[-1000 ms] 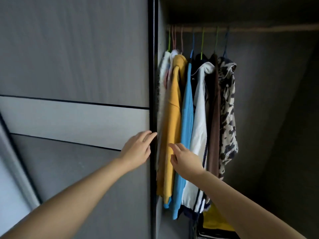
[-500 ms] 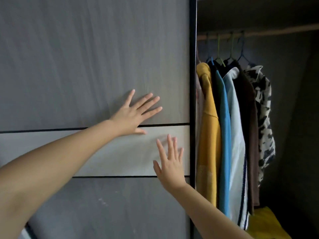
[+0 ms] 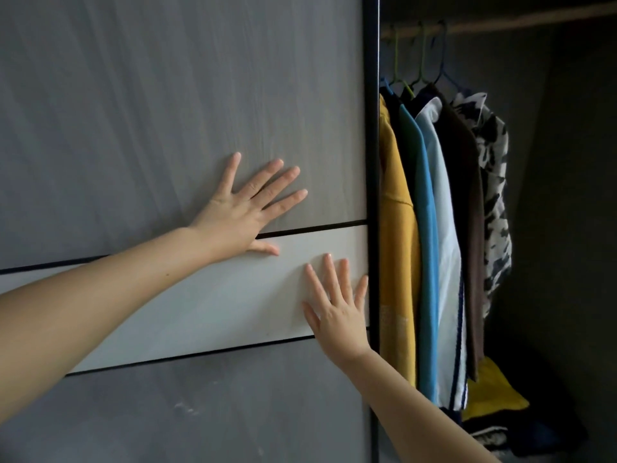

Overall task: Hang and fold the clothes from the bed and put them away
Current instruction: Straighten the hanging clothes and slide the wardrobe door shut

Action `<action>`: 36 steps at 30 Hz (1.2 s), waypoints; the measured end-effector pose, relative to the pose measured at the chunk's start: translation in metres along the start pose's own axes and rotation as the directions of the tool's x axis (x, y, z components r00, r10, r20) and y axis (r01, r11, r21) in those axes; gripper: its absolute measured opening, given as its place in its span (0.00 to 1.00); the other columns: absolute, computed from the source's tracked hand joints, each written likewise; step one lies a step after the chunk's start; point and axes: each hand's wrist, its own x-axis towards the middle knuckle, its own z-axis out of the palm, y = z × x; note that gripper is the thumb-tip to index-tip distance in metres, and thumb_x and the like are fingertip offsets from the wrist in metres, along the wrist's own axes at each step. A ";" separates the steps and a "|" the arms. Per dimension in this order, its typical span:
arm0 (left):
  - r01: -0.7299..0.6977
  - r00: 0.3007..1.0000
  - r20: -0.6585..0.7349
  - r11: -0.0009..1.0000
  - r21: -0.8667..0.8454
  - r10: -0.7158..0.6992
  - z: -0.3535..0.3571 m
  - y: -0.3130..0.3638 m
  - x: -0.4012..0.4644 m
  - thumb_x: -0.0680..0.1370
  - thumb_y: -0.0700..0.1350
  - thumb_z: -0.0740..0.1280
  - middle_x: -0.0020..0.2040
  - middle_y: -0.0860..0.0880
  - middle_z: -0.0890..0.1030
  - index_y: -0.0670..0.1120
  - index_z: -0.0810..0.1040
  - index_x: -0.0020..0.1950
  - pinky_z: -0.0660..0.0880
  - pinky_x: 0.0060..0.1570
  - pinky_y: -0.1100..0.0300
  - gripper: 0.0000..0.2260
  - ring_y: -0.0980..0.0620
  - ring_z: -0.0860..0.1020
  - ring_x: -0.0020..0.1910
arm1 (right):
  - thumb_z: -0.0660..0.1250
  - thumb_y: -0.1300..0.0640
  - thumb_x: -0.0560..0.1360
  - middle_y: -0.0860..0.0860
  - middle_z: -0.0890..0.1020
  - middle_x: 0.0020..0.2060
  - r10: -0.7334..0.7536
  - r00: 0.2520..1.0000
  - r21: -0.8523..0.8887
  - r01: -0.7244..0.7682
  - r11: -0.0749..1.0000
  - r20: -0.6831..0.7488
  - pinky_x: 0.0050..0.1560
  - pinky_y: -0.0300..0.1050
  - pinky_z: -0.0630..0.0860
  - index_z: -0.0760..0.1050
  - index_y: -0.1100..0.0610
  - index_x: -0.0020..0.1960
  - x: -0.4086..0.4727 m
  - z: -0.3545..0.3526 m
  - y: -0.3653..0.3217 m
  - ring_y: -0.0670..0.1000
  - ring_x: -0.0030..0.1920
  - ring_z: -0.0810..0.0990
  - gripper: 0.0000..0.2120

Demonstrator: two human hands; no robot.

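— What do you see from where you stand, starting at the left?

— A big sliding wardrobe door (image 3: 150,95), grey wood grain with a pale band across its middle. The person's left hand (image 3: 243,212) lies flat on it, fingers straight and spread wide, thumb down on the pale band, holding nothing.

— And the other hand?

— The right hand (image 3: 337,315) is lower and further right, also flat on the pale band, fingers straight and pointing up, little finger just beside the door's black edge frame (image 3: 371,162). It holds nothing either.

— Where are the clothes?

— Past the frame, in the open part of the wardrobe. They hang from a rail (image 3: 500,21) on coloured hangers, packed close together. First a yellow garment (image 3: 397,245), partly hidden by the door frame, then a blue garment (image 3: 425,228), a white garment (image 3: 445,245), a dark brown garment (image 3: 467,212), and last a black-and-white patterned garment (image 3: 494,195).

— Anything beneath them?

— A heap on the wardrobe floor: a yellow cloth (image 3: 494,396) on top, with darker pieces (image 3: 521,436) under it. It is dim down there, so I cannot say what those are, perhaps folded things.

— Do the hands touch the clothes?

— No, both are on the door only.
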 end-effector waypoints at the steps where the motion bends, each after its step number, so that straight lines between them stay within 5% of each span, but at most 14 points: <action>1: -0.007 1.000 -0.008 1.000 0.015 0.007 -0.001 0.003 0.003 0.67 0.73 0.60 0.78 0.45 0.35 0.50 0.39 0.78 0.41 0.65 0.29 0.51 0.44 0.37 0.77 | 0.71 0.52 0.73 0.60 0.64 0.74 0.004 1.000 0.006 -0.004 1.000 0.004 0.65 0.73 0.51 0.60 0.54 0.75 0.000 -0.002 0.003 0.64 0.73 0.51 0.34; 5: -0.026 0.999 -0.022 0.999 0.029 0.027 -0.014 0.012 0.020 0.65 0.73 0.63 0.77 0.45 0.48 0.50 0.47 0.78 0.49 0.65 0.30 0.50 0.44 0.49 0.76 | 0.72 0.56 0.73 0.61 0.63 0.74 0.019 1.000 0.016 -0.019 1.000 -0.005 0.65 0.74 0.51 0.64 0.56 0.75 -0.003 -0.011 0.015 0.65 0.73 0.50 0.33; 12: -0.002 0.993 0.118 0.997 -0.074 0.011 -0.023 0.037 0.057 0.71 0.72 0.56 0.70 0.45 0.22 0.50 0.22 0.70 0.30 0.61 0.32 0.50 0.44 0.26 0.70 | 0.63 0.55 0.80 0.50 0.43 0.76 0.047 0.998 0.024 -0.048 0.999 0.052 0.72 0.65 0.39 0.48 0.48 0.77 -0.009 -0.031 0.056 0.57 0.76 0.36 0.32; 22: -0.006 0.995 0.096 0.989 -0.148 0.021 -0.048 0.086 0.132 0.73 0.72 0.55 0.71 0.45 0.25 0.50 0.29 0.75 0.31 0.61 0.32 0.47 0.43 0.32 0.74 | 0.54 0.48 0.82 0.38 0.30 0.73 0.234 0.964 0.033 -0.240 0.970 0.129 0.74 0.60 0.40 0.38 0.38 0.75 -0.018 -0.070 0.122 0.49 0.74 0.28 0.30; 27: 0.000 0.997 0.076 0.992 -0.124 0.010 -0.059 0.117 0.181 0.73 0.72 0.54 0.74 0.44 0.28 0.50 0.32 0.76 0.31 0.60 0.32 0.46 0.43 0.35 0.76 | 0.57 0.42 0.80 0.45 0.32 0.75 0.576 0.810 0.298 -0.579 0.759 0.107 0.74 0.65 0.46 0.39 0.41 0.77 -0.018 -0.083 0.141 0.50 0.76 0.32 0.34; 31: -0.005 0.998 0.054 0.992 -0.122 0.012 -0.067 0.143 0.221 0.72 0.72 0.55 0.77 0.44 0.33 0.49 0.33 0.76 0.32 0.61 0.32 0.47 0.42 0.35 0.76 | 0.55 0.41 0.80 0.46 0.30 0.75 0.659 0.745 0.448 -0.628 0.636 0.108 0.74 0.63 0.41 0.36 0.42 0.77 -0.010 -0.092 0.165 0.50 0.75 0.29 0.35; 36: -0.006 1.000 -0.021 0.995 -0.097 0.004 -0.074 0.182 0.277 0.72 0.73 0.54 0.78 0.43 0.36 0.49 0.36 0.77 0.34 0.62 0.31 0.47 0.42 0.38 0.77 | 0.56 0.42 0.80 0.46 0.30 0.75 0.683 0.726 0.474 -0.629 0.616 0.077 0.74 0.62 0.39 0.34 0.41 0.76 -0.011 -0.113 0.228 0.50 0.74 0.28 0.35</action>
